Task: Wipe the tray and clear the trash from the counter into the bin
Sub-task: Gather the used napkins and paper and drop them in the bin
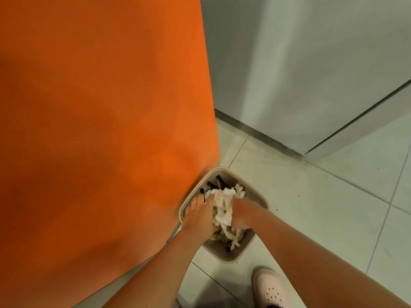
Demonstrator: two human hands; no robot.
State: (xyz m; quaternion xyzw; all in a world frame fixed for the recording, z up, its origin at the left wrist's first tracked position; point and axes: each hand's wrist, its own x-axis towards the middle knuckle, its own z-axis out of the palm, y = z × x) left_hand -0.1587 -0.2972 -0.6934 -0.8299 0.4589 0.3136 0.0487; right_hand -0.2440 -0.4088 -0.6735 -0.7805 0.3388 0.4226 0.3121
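Tiled floor (311, 218), bin (263, 202): left hand (198, 218) presses tissue wad (222, 203), right hand (242, 214) grips.

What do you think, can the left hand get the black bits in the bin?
Probably yes. The left hand is over the open bin, fingertips beside the black bits; only the white tissue wad it presses stands in the way.

At nine o'clock the panel (100, 107) was plain orange. The bin (223, 257) was beige, its tissues (222, 210) white, with black scraps (214, 185). Pale grey floor tiles (322, 218) ran at three o'clock; the clog (271, 290) was pink.
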